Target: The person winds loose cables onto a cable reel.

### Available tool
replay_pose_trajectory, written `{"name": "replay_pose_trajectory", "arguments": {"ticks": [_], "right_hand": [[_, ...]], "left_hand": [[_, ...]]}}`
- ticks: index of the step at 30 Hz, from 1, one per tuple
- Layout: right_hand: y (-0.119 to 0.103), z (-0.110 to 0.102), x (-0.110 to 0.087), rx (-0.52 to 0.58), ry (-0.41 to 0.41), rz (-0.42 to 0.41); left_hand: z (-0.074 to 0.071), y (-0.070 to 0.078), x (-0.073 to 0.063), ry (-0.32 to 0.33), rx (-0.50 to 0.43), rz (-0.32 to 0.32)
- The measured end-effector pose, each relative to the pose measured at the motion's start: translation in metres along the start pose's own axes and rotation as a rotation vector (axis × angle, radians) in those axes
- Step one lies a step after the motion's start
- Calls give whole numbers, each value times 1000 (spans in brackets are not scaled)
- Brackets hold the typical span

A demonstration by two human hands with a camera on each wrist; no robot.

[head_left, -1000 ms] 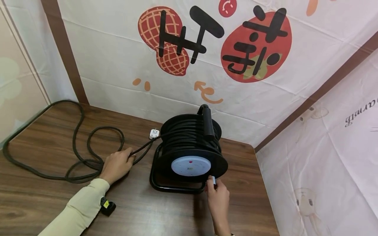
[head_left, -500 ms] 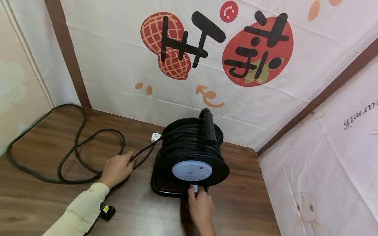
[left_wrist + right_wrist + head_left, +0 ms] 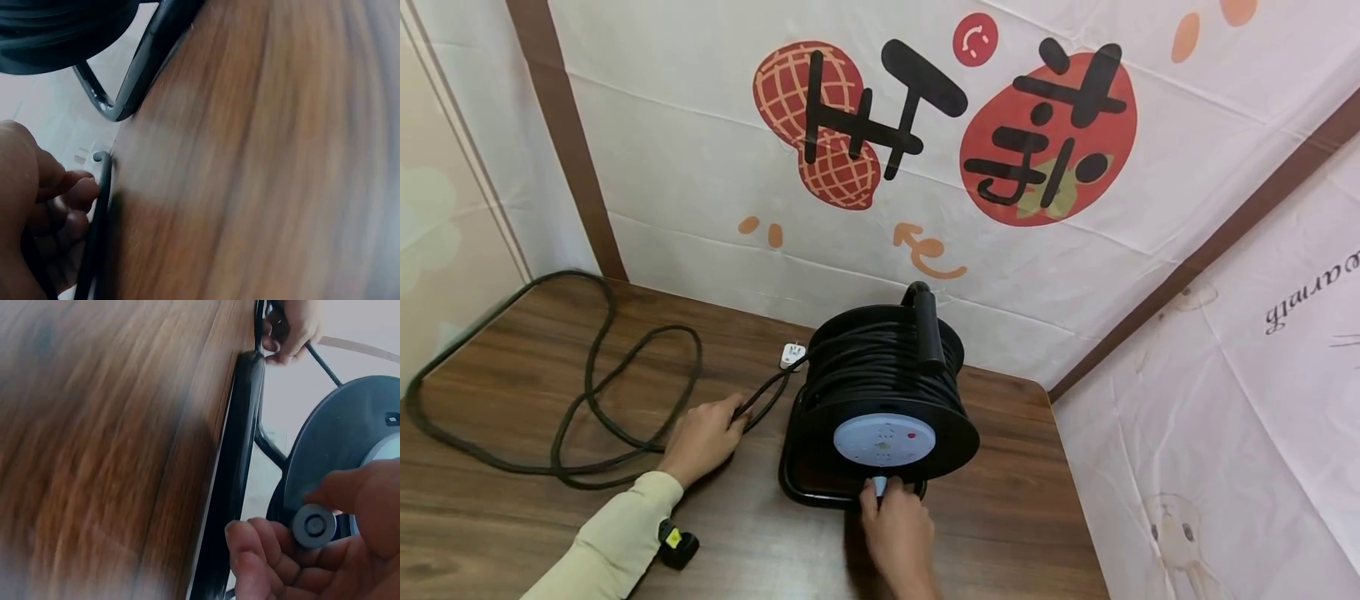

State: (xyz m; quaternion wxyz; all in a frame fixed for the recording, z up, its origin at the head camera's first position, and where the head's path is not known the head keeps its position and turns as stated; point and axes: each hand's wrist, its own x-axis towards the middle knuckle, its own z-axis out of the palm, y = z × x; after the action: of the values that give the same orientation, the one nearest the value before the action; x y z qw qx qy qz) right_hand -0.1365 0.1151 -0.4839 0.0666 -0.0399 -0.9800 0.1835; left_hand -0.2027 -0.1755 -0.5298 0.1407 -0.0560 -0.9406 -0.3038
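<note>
A black cable reel [image 3: 880,362] stands on the table, its front face bearing a pale blue-white socket disc [image 3: 880,442] with a red button. My right hand [image 3: 901,533] pinches the small light grey crank knob [image 3: 880,485] below the disc; the right wrist view shows the knob's round end [image 3: 314,526] between thumb and curled fingers. To the reel's left, my left hand [image 3: 703,437] holds the black cable [image 3: 769,385] that runs onto the drum. In the left wrist view, this hand's fingers [image 3: 81,194] curl by the cable [image 3: 100,219].
Loose cable loops [image 3: 591,358] spread over the left of the wooden table [image 3: 760,550]. A white plug [image 3: 792,356] lies behind the cable, left of the reel. The reel's tubular stand [image 3: 820,500] rests on the tabletop. Printed cloth walls [image 3: 700,167] rise at the back and sides.
My right hand has swung the knob leftward under the disc, and the reel has turned clockwise, its red button shifting right. The loose loops have shifted; my left hand stays at the cable.
</note>
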Motion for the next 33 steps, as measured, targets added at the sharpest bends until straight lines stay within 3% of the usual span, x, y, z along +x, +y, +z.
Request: {"name": "replay_pose_trajectory", "arguments": {"ticks": [12, 17, 25, 33], "right_hand": [[-33, 10, -1, 77, -35, -160], [-40, 10, -2, 119, -41, -180], [-48, 9, 1, 269, -132, -190], [-62, 4, 3, 392, -160, -205]], "left_hand": [[2, 0, 1, 20, -31, -9], [2, -1, 0, 6, -28, -9], [2, -2, 0, 2, -19, -9], [1, 1, 1, -15, -11, -21]]}}
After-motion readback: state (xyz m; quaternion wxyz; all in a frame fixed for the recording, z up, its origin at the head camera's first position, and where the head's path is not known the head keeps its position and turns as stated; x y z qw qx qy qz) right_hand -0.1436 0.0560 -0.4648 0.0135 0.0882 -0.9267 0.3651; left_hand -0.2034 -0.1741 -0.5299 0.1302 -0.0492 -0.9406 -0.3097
